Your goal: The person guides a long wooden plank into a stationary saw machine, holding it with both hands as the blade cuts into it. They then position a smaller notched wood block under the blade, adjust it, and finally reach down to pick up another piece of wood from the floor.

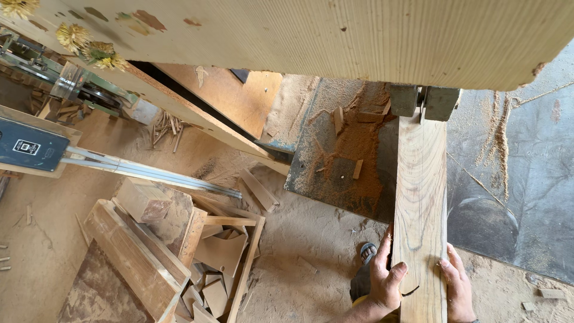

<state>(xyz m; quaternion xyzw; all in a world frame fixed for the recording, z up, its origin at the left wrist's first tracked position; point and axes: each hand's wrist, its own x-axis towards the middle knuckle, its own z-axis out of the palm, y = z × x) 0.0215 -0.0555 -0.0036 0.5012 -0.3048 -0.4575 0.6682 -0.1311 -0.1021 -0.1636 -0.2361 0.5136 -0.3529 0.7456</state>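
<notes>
Fingers of both hands press on the near end of a long pale plank: left hand [387,280] gripping its left edge, right hand [457,287] its right. On the steel saw surface [526,197], the plank [421,197] has only its far end at the blade guides [423,101]; most looks uncut, with dark grain loops.

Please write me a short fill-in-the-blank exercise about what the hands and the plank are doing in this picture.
1. The left hand and the right hand press against the two long edges of a wooden ____.
2. The far end of the plank meets the ____ guide blocks of the saw.
3. On the metal saw table, left of the plank, lies a heap of ____.
4. The crate on the floor holds wood ____.

Missing words: plank; grey; sawdust; offcuts
</notes>
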